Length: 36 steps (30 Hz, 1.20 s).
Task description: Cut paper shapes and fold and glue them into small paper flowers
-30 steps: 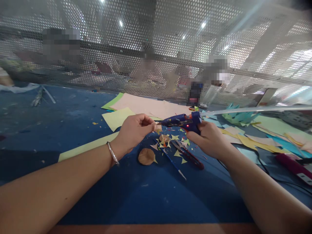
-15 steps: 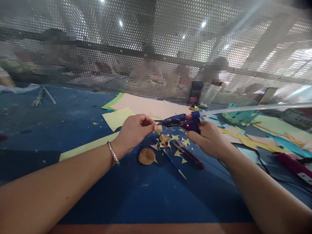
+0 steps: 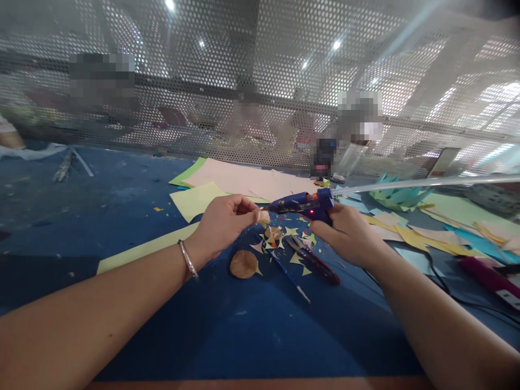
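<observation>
My left hand (image 3: 227, 222) pinches a small pale piece of paper (image 3: 264, 216) between thumb and fingers. Wrapped round the handle of a blue glue gun (image 3: 300, 202) is my right hand (image 3: 345, 230). The gun's nozzle points left and meets or nearly touches the paper piece; I cannot tell which. A red light glows on its body, and a long clear glue stick (image 3: 406, 183) runs out of its back. Below the hands lie a brown round disc (image 3: 244, 264), a blue brush (image 3: 289, 276), scissors with dark red handles (image 3: 320, 265) and several pointed paper scraps (image 3: 296, 259).
Pale paper sheets (image 3: 247, 177) lie behind my hands, with a yellow-green sheet (image 3: 195, 200) nearer. Cut papers and a teal spiky paper piece (image 3: 400, 192) are on the right, beside a black cord and a purple power strip (image 3: 489, 279). A perforated metal screen (image 3: 227, 70) stands behind the table.
Both hands hold almost the same pose, with the glue gun still at the paper piece. The view has shifted very slightly.
</observation>
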Motion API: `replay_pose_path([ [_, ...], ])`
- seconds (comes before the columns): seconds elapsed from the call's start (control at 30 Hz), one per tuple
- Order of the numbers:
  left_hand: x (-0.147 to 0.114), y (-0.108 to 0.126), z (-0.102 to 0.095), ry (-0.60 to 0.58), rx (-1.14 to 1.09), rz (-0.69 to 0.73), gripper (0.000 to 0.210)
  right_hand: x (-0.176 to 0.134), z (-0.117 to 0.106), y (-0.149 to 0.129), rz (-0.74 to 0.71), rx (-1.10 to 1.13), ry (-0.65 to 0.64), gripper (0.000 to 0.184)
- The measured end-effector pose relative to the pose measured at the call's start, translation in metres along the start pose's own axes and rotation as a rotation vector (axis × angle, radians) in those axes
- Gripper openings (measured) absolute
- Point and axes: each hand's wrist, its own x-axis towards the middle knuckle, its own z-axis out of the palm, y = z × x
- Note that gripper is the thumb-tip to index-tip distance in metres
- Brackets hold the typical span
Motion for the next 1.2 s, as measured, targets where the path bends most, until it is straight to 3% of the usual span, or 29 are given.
replay_pose_path([
  [0.4, -0.002, 0.003, -0.001, -0.030, 0.038, 0.014, 0.012, 0.001, 0.003, 0.003, 0.076, 0.026, 0.028, 0.037],
  [0.6, -0.003, 0.003, -0.001, -0.063, 0.007, -0.007, 0.019, 0.003, 0.003, 0.010, 0.272, 0.112, 0.008, 0.027],
  [0.83, -0.007, 0.007, 0.001, -0.119, -0.104, -0.073, 0.013, 0.009, 0.012, 0.023, 0.516, 0.413, -0.096, 0.027],
  [1.07, -0.010, 0.011, 0.005, -0.118, -0.215, -0.148, 0.009, 0.010, 0.017, 0.045, 0.516, 0.162, -0.213, 0.043],
  [1.17, -0.012, 0.014, 0.006, -0.119, -0.278, -0.188, 0.009, 0.009, 0.012, 0.040, 0.468, 0.008, -0.098, 0.046],
  [1.2, -0.013, 0.015, 0.007, -0.119, -0.299, -0.202, 0.009, 0.008, 0.010, 0.033, 0.412, -0.084, 0.003, 0.043],
])
